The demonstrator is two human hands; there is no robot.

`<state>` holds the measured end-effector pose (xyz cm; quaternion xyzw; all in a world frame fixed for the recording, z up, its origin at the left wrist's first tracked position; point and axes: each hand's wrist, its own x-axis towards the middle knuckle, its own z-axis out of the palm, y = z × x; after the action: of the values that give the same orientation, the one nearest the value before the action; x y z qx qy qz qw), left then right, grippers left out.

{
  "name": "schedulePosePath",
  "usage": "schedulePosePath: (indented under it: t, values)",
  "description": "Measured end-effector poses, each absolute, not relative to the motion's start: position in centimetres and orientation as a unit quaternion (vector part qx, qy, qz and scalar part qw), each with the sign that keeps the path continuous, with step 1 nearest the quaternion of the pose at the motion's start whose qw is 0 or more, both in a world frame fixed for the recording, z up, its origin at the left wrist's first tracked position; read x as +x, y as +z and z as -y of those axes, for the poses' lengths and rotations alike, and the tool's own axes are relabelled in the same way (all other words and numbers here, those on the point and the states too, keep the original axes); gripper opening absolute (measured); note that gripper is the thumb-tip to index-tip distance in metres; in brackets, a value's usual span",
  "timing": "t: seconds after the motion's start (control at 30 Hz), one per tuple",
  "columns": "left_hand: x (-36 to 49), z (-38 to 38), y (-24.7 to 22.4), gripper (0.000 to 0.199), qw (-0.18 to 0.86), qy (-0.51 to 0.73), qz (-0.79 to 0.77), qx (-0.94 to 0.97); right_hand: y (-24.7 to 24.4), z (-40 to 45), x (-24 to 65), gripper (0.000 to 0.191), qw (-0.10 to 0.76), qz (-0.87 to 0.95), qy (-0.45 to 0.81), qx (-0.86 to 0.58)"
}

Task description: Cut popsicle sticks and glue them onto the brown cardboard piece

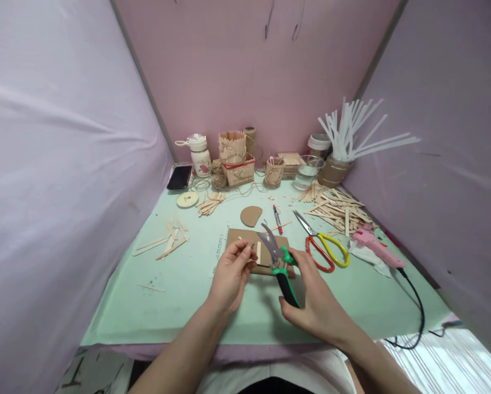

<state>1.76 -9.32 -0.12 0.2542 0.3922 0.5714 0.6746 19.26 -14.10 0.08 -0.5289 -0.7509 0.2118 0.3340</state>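
Green-and-black pruning shears (pixel 285 273) are in my right hand (pixel 314 295), with the handles spread and the curved blades apart, pointing up and left. My left hand (pixel 235 271) is pinched just left of the blades; what its fingertips hold is too small to make out. Both hands are over a brown cardboard piece (pixel 237 234) near the middle of the table. A short pale wooden piece (pixel 259 253) lies on the cardboard between my left fingertips and the blades. A rounded cardboard piece (pixel 251 216) with one straight edge lies just behind.
Red-and-yellow scissors (pixel 322 245), a pink glue gun (pixel 377 249) and a pile of craft sticks (pixel 339 210) are at right. A red marker (pixel 277 219) lies behind the shears. A bottle (pixel 201 158), stick-covered boxes (pixel 239 172) and a water bowl (pixel 306 174) stand at the back.
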Motion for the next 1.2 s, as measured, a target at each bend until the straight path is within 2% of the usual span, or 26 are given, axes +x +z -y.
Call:
schedulePosePath:
  t: [0.23, 0.67, 1.2]
  values:
    - [2.3, 10.9, -0.3, 0.024, 0.633, 0.582, -0.405, 0.31, -0.2, 14.7, 18.6, 0.078, 0.284, 0.79, 0.179, -0.514]
    - [2.5, 11.7, -1.0, 0.016, 0.558, 0.572, -0.431, 0.418, -0.7, 15.4, 18.1, 0.082, 0.269, 0.79, 0.188, -0.517]
    - [2.6, 11.9, -2.0, 0.015, 0.593, 0.571, -0.409, 0.394, -0.4, 15.8, 17.9, 0.074, 0.27, 0.778, 0.243, -0.513]
